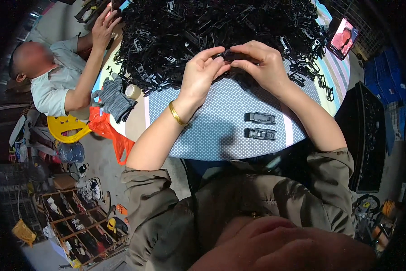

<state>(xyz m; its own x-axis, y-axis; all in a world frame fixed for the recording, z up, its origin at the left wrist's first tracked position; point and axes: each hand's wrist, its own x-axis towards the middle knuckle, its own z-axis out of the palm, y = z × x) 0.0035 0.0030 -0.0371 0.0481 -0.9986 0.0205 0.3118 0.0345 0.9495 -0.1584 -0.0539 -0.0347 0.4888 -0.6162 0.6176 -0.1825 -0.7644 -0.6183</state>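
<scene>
My left hand, with a gold bangle at the wrist, and my right hand meet over the near edge of a big heap of black plastic parts. Their fingertips are closed around a small black plastic part. It is dark against the heap, so its exact shape does not show. Closer to me, two long black plastic pieces lie side by side on the dotted tablecloth, to the right of the middle.
Left on the table are grey gloves, a tape roll and a red plastic bag. Another person sits there, hand raised. A lit screen stands at the far right. A black bin flanks the table.
</scene>
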